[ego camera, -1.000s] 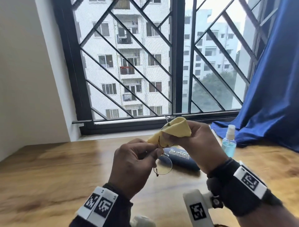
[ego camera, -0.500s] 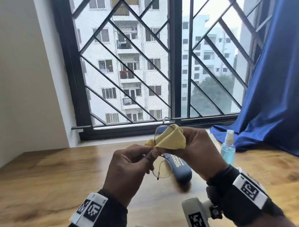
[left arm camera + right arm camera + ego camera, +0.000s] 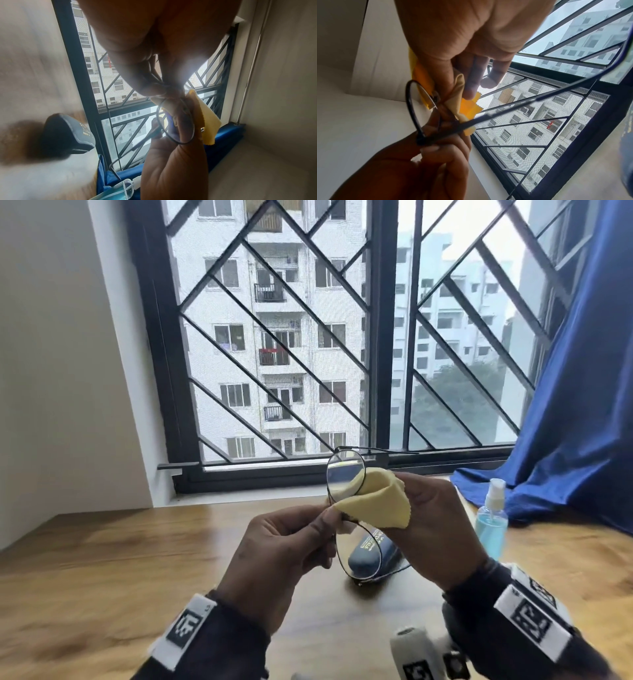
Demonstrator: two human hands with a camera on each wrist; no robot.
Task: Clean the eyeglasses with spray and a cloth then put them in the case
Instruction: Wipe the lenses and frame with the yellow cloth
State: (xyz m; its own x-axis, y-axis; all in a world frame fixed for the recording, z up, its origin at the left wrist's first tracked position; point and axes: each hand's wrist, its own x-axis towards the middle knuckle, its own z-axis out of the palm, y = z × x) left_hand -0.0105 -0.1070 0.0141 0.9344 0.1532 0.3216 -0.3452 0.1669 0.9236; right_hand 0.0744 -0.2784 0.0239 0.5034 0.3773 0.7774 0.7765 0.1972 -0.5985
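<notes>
Holding the eyeglasses (image 3: pixel 346 510) up over the wooden table (image 3: pixel 102 577), I have both hands raised in front of the barred window (image 3: pixel 373 337). My left hand (image 3: pixel 277 556) has its fingers curled in, with thumb and forefinger pinching the thin dark frame at the bridge, between the two round lenses; the glasses stand on edge, one lens above the other. My right hand (image 3: pixel 435 529) is folded round the yellow cleaning cloth (image 3: pixel 373 503), which is bunched against the upper lens (the right wrist view shows the thumb and fingers nipping cloth and lens rim together, with one finger sticking out straight beyond them). One temple arm runs off from the top of the frame toward the window.

Below the lower lens, on the table toward its far edge, lies the dark blue glasses case (image 3: pixel 371 556) with gold lettering on it; part of it shows through the lens. The spray bottle (image 3: pixel 491 522) of pale blue liquid, with a white nozzle, stands upright to the right of the case, apart from it, close to the heap of the blue curtain (image 3: pixel 575 412) that spills onto the table's far right corner. A white wall (image 3: pixel 51 371) closes off the left side. From the left wrist view the case (image 3: pixel 67 134) is blurred and the bottle (image 3: pixel 120 189) sits at the lower edge.
</notes>
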